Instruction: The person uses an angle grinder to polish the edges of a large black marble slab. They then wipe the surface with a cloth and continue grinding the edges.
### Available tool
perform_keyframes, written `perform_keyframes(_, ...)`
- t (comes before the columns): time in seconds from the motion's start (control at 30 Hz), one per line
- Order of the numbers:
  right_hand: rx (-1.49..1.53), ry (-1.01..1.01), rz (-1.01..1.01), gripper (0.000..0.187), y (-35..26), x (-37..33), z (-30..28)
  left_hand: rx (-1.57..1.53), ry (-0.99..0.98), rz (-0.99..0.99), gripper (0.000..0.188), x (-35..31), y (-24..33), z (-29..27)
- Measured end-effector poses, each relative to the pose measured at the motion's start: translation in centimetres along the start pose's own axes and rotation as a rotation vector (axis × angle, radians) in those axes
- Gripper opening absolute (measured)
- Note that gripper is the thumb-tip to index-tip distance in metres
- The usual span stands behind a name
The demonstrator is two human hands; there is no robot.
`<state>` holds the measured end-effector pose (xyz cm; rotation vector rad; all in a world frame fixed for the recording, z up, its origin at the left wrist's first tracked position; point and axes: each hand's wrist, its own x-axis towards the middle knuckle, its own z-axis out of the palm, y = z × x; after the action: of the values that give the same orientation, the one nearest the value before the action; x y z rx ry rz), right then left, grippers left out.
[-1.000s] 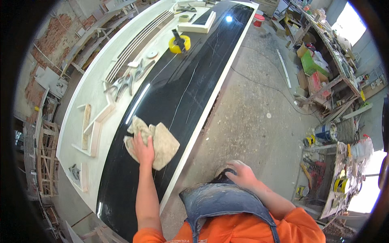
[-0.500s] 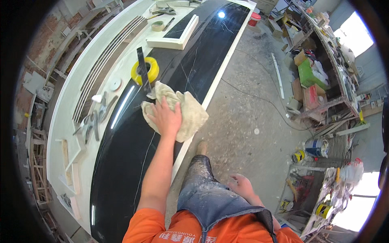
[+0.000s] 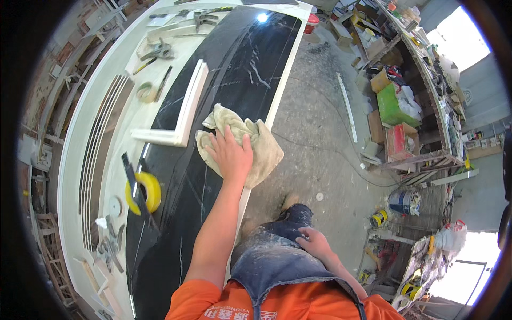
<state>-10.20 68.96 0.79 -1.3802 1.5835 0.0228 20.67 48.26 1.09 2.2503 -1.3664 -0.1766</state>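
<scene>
My left hand [image 3: 233,160] lies with spread fingers on a pale, creased cloth [image 3: 264,154], pressing it against a glossy black slab [image 3: 184,197] with white veins. Part of the cloth hangs over the slab's right edge. At my right side, near the thigh of my dusty jeans, my right hand [image 3: 316,244] hangs loosely apart with nothing seen in it. Left of the cloth an L-shaped white piece [image 3: 181,133] rests on the slab. Nearer to me are a yellow tape roll [image 3: 153,193] and a dark strip [image 3: 132,178] lying across it.
Along the slab's left, a pale table top [image 3: 141,114] carries clamps [image 3: 109,249], a beige tape roll [image 3: 145,93] and long strips [image 3: 98,165]. A cable [image 3: 325,151] crosses the floor at right. Beyond stand cluttered shelves [image 3: 410,154] and a bucket [image 3: 404,202].
My left hand and the cloth have moved farther along the slab. With the view's shift, the L-shaped piece and yellow tape now appear nearer and farther left.
</scene>
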Motion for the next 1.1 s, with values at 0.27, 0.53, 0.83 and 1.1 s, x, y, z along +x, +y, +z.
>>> perform_keyframes(0.27,-0.036,-0.018,-0.108,0.05,0.2,17.5,-15.4,0.027,0.001,-0.023,0.069,16.5,9.4,8.3)
perform_keyframes(0.53,-0.129,0.124,-0.133,0.05,-1.5,30.2,-33.8,0.047,0.031,-0.063,0.069,29.2,18.3,15.4)
perform_keyframes(0.83,-0.095,-0.048,-0.063,0.052,-5.0,43.2,-41.4,0.024,0.012,-0.014,0.067,45.8,25.6,22.0)
perform_keyframes(1.1,-0.099,0.081,-0.002,0.048,-12.2,54.4,-53.3,0.052,0.051,-0.123,0.065,63.4,23.3,23.6)
